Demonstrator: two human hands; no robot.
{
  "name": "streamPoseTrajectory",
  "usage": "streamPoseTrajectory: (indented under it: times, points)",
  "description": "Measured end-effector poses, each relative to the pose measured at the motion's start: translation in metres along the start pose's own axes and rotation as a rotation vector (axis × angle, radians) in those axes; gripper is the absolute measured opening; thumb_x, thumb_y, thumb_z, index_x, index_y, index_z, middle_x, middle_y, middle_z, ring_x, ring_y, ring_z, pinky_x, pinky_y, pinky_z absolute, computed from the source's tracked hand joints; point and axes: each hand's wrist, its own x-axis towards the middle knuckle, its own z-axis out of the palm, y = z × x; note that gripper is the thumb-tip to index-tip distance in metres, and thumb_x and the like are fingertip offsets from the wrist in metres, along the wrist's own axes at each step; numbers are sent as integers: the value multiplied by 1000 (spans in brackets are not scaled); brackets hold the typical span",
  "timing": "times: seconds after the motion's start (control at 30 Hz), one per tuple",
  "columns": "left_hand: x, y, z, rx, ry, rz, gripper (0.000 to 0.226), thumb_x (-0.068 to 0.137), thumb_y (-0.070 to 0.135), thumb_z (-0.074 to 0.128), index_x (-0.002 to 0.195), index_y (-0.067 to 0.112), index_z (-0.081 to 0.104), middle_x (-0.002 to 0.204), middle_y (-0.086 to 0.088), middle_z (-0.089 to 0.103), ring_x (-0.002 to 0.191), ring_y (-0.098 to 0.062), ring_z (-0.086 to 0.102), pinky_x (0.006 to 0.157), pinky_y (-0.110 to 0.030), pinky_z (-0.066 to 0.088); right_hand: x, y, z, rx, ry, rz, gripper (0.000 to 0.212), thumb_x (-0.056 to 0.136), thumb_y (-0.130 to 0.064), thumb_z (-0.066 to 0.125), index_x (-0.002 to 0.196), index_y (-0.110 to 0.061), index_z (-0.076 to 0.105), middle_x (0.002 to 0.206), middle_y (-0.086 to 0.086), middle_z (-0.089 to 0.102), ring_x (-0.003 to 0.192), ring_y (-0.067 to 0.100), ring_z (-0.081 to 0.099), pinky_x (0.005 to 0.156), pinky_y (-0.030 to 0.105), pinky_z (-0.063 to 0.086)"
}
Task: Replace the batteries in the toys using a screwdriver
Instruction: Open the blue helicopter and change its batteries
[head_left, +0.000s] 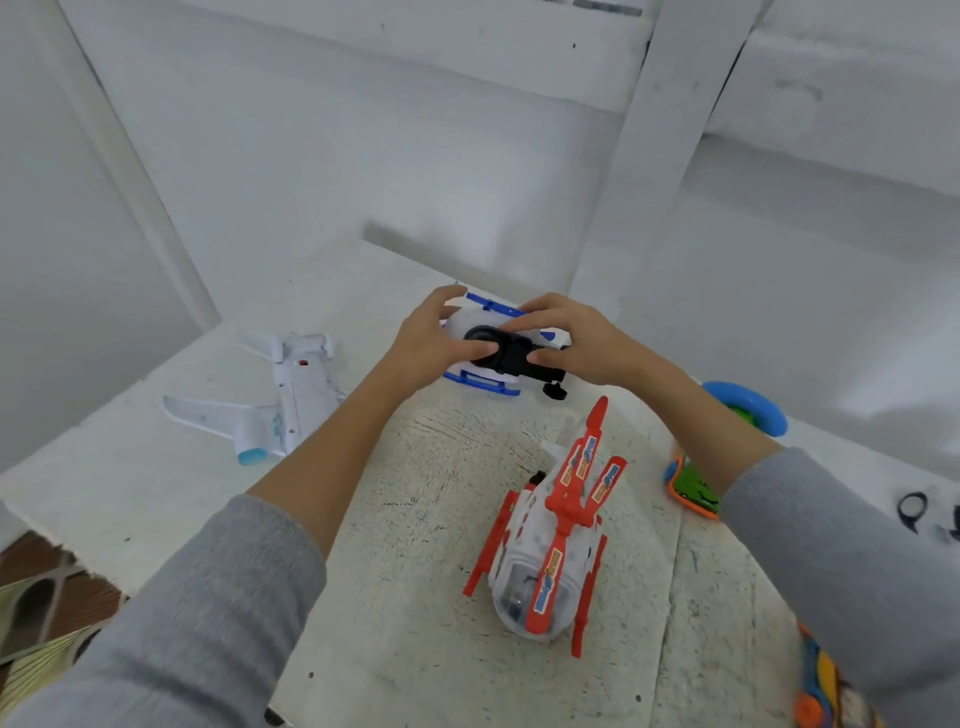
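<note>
Hands are clasping the blue-and-white toy (498, 348) beyond the red helicopter (550, 540): left hand (434, 345) cupping its body, right hand (563, 340) pinching its black underside; light, hollow plastic probably, best held by the body.

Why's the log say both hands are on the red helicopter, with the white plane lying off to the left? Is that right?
Not quite. The head view shows the left hand and right hand on the blue-and-white toy. The red helicopter lies untouched nearer the person. The white plane does lie off to the left.
</note>
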Motion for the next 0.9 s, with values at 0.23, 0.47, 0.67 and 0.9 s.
streamPoseTrajectory:
  times: [0.23,0.47,0.67,0.9]
  points:
    - [6,63,-30,-91,-36,126,63,76,21,80,130,25,47,124,-3,59,108,-17,60,86,-31,54,-15,-28,-29,62,193,-32,49,87,-10,61,131,-27,49,117,3,46,105,15,44,88,17,32]
    - [-14,133,-49,-73,-109,299,61,79,21,77,132,23,47,118,-1,65,97,-9,65,70,-16,51,-45,-67,-62,106,312,-61,54,89,-20,59,135,-36,36,126,2,32,118,18,35,98,29,36]
    - [-46,179,-44,-82,-109,475,60,79,21,78,131,22,48,117,1,65,99,-4,63,69,-11,48,-89,-96,-75,319,403,-139,59,91,-15,55,139,-40,29,138,-7,37,119,15,48,87,27,52]
    - [-95,204,-4,-173,-95,729,50,91,25,64,136,28,42,135,6,48,122,-1,48,91,-13,45,-154,-112,-73,501,645,-157,64,91,-5,53,144,-28,24,145,-1,33,124,19,47,88,39,54]
